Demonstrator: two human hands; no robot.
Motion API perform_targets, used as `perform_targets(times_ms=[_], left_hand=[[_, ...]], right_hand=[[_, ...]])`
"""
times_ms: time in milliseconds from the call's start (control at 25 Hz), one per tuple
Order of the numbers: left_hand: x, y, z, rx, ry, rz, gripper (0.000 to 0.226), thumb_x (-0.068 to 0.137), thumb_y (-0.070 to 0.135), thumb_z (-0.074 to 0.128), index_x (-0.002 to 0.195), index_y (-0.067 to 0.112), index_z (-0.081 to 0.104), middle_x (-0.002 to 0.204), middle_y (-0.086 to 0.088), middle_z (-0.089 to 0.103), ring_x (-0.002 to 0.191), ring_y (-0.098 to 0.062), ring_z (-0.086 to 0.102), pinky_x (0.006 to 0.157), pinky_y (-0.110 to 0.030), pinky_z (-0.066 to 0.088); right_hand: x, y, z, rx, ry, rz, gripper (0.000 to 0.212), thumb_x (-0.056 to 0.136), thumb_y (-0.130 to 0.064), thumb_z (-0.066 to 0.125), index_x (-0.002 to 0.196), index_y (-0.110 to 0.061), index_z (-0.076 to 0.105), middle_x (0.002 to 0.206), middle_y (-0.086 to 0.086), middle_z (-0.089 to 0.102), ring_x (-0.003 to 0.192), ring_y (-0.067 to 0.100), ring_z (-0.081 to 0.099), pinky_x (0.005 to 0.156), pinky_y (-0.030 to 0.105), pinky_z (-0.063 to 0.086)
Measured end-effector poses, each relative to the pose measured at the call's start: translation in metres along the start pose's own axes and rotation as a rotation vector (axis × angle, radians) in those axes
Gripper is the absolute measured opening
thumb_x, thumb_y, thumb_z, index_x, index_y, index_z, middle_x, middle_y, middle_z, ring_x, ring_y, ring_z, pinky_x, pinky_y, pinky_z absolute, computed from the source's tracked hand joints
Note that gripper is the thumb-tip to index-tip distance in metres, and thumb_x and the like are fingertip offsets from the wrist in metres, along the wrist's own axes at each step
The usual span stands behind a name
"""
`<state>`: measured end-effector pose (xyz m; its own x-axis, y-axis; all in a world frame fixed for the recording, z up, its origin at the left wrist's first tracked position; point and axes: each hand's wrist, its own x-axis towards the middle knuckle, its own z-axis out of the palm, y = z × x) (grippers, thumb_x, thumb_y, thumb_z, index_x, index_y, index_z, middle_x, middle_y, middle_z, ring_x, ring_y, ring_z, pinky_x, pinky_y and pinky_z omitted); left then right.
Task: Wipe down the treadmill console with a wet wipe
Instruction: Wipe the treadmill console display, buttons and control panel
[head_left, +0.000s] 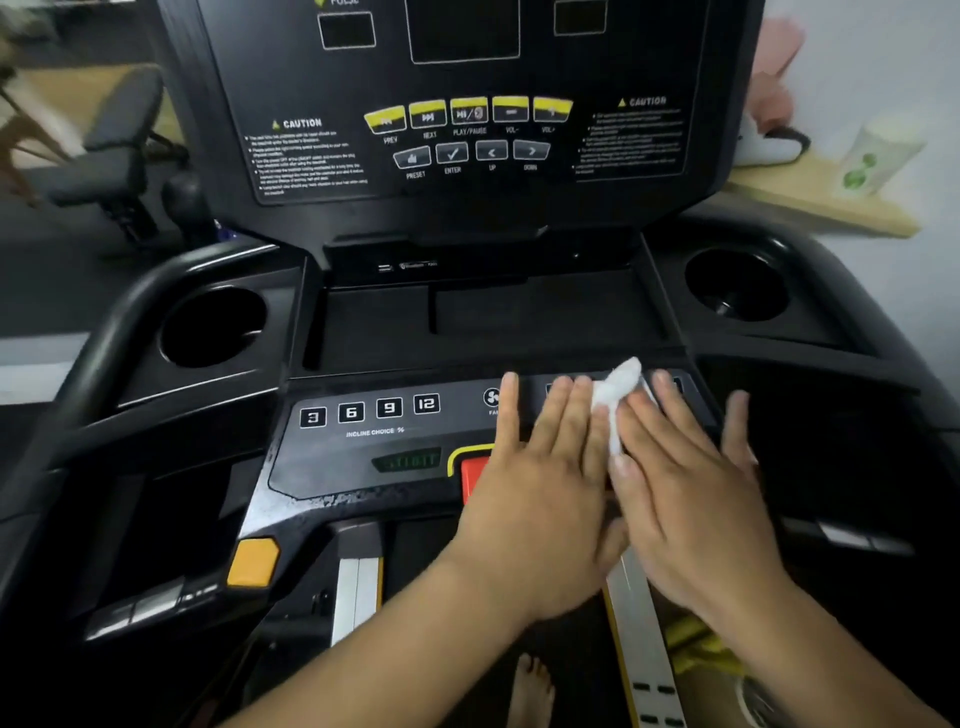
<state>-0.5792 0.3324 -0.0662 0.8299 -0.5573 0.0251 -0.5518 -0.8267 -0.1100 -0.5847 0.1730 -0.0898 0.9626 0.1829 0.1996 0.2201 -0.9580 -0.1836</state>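
Both hands are laid flat on the lower panel of the black treadmill console (363, 467), fingers straight. A crumpled white wet wipe (621, 395) is pressed down between the fingertips of the left hand (540, 467) and the right hand (691, 483). Numbered incline buttons (370, 410) are seen left of the hands. Beyond the right hand, a wooden shelf (810, 208) bearing a cup (878, 156) is set against a pale wall

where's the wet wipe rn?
Head view, right of centre: the wet wipe lies bunched on the lower button panel, between the left hand and right hand, just right of the fan button.
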Motion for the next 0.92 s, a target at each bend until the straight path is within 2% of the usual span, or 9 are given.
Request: perform_targets(times_ms=[80,280,480,560,640,680,760,840,920], left_hand=[[0.004,-0.013,0.0,-0.036,0.007,-0.062,0.074,0.096,0.047,0.005,0.155,0.003,0.003,0.163,-0.022,0.003,0.151,-0.033,-0.001,0.115,-0.065,-0.008],[-0.038,-0.062,0.015,-0.112,0.035,-0.207,0.067,0.096,0.042,0.025,0.151,0.003,0.033,0.156,-0.021,0.032,0.146,-0.032,0.028,0.117,-0.065,0.01],[-0.082,-0.107,0.022,-0.123,-0.03,-0.405,0.068,0.1,0.042,0.006,0.153,0.004,0.025,0.16,-0.019,0.023,0.15,-0.031,0.015,0.117,-0.065,0.005],[-0.101,-0.124,0.028,-0.162,0.004,-0.484,0.066,0.098,0.04,0.01,0.155,0.008,0.023,0.162,-0.015,0.022,0.152,-0.025,0.012,0.118,-0.063,0.003],[-0.113,-0.138,0.033,-0.401,0.101,-0.535,0.063,0.095,0.037,0.022,0.156,0.02,0.022,0.162,0.0,0.027,0.151,-0.011,0.014,0.12,-0.054,-0.003],[-0.118,-0.144,0.032,-0.589,0.123,-0.573,0.061,0.094,0.036,0.028,0.154,0.028,0.027,0.156,0.011,0.037,0.146,-0.003,0.025,0.12,-0.047,-0.003],[-0.13,-0.154,0.03,-0.909,0.138,-0.633,0.044,0.093,0.035,0.036,0.135,0.039,0.048,0.121,0.029,0.062,0.117,0.008,0.053,0.119,-0.036,0.013],[-0.149,-0.158,0.033,-0.992,0.123,-0.657,0.022,0.094,0.041,0.039,0.103,0.038,0.059,0.087,0.02,0.069,0.086,0.001,0.063,0.103,-0.034,0.039],[-0.171,-0.152,0.036,-0.977,0.072,-0.619,0.028,0.096,0.047,0.034,0.097,0.034,0.059,0.084,0.014,0.069,0.084,-0.001,0.063,0.105,-0.039,0.037]], right_hand=[[0.02,-0.017,0.003,0.009,-0.01,-0.041,0.066,0.102,-0.04,0.005,0.139,-0.005,0.047,0.148,0.007,0.045,0.146,0.019,0.024,0.116,0.064,0.007],[0.041,-0.074,0.012,0.035,-0.059,-0.193,0.062,0.101,-0.042,0.011,0.144,-0.009,0.041,0.153,0.005,0.039,0.147,0.016,0.021,0.117,0.061,0.004],[0.06,-0.139,0.024,0.081,-0.102,-0.34,0.062,0.1,-0.043,0.013,0.147,-0.011,0.036,0.156,0.005,0.035,0.148,0.016,0.018,0.116,0.062,0.001],[0.065,-0.165,0.031,0.097,-0.122,-0.398,0.063,0.1,-0.044,0.012,0.149,-0.011,0.033,0.157,0.005,0.031,0.149,0.016,0.015,0.116,0.061,-0.002],[0.07,-0.19,0.037,0.106,-0.14,-0.444,0.065,0.099,-0.045,0.011,0.149,-0.01,0.032,0.159,0.005,0.028,0.149,0.017,0.012,0.116,0.06,-0.004],[0.073,-0.201,0.039,0.102,-0.15,-0.467,0.066,0.098,-0.045,0.01,0.149,-0.01,0.032,0.159,0.005,0.027,0.15,0.016,0.01,0.116,0.06,-0.006],[0.075,-0.216,0.042,0.092,-0.158,-0.5,0.067,0.098,-0.045,0.01,0.148,-0.009,0.036,0.159,0.005,0.028,0.15,0.017,0.009,0.116,0.059,-0.007],[0.067,-0.221,0.043,0.087,-0.16,-0.531,0.065,0.1,-0.046,0.014,0.145,-0.009,0.042,0.157,0.003,0.034,0.15,0.017,0.01,0.117,0.059,-0.004],[0.047,-0.219,0.044,0.09,-0.171,-0.582,0.061,0.101,-0.047,0.021,0.147,-0.011,0.04,0.157,0.002,0.034,0.15,0.016,0.01,0.117,0.06,0.001]])
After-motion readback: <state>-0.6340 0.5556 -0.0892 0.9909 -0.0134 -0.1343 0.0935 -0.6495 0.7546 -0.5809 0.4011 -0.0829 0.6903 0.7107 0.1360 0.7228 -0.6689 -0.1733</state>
